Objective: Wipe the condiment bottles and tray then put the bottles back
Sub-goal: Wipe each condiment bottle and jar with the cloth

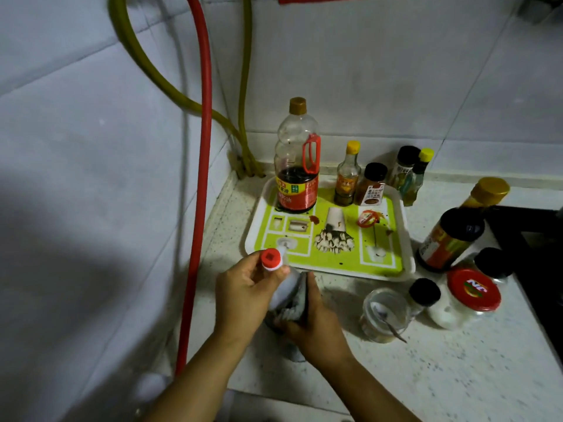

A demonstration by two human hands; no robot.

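Note:
My left hand grips the neck of a clear bottle with a red cap, tilted over the counter in front of the tray. My right hand wraps a grey cloth round the bottle's lower body. The green and white tray has brown stains on it. On the tray's far edge stand a large soy sauce bottle, a small yellow-capped bottle and a black-capped spice jar. A small red lid lies on the tray.
Right of the tray stand several bottles and jars, among them a dark sauce bottle, a red-lidded jar and an open glass jar with a spoon. A red hose and yellow hoses run down the tiled wall. A black stove edge is at right.

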